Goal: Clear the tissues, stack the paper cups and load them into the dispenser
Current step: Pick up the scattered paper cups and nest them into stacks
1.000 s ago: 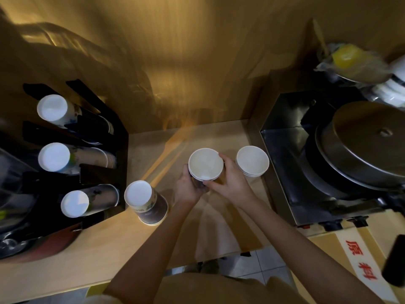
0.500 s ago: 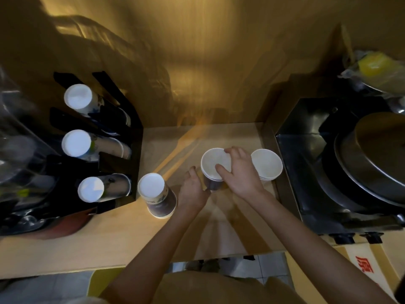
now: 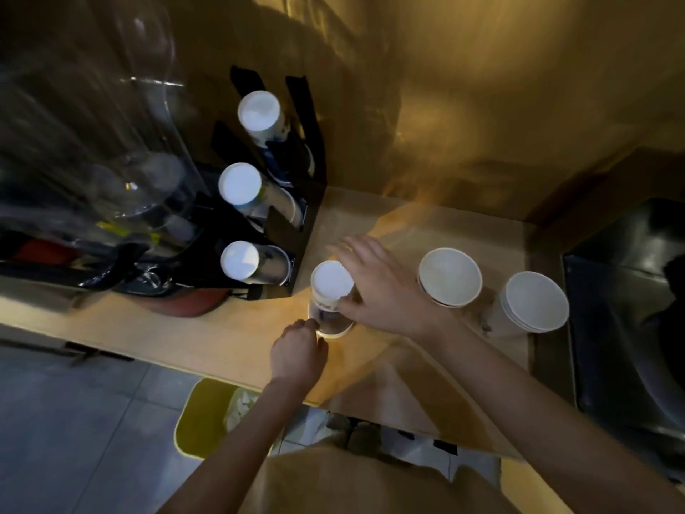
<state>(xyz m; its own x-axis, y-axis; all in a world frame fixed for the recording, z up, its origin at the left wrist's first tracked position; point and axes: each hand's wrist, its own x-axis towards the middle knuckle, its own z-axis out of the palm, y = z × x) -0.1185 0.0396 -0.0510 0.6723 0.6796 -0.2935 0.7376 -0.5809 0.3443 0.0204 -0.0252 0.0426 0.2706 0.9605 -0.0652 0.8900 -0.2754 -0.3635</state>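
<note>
Upturned cup stack gripped near its top by right hand; curled left hand pinches its base.

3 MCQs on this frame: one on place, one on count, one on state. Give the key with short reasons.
1. Where does the upside-down cup stack stand?
A. on the counter, just right of the black dispenser
B. inside the yellow bin
C. on the steel appliance

2. How many cup stacks show in the dispenser?
A. one
B. three
C. five

3. What are the hands doing?
A. both rest flat on the counter, away from any cup
B. both are at the upside-down stack
C. each lifts a separate open cup

Key: 1 A, the stack sits on the wooden counter beside the dispenser's lower corner. 2 B, three white cup bottoms line up in its slots. 3 B, the right hand wraps the stack's upper part while the left hand touches its base rim; the two open-mouth stacks to the right stand untouched.
</note>
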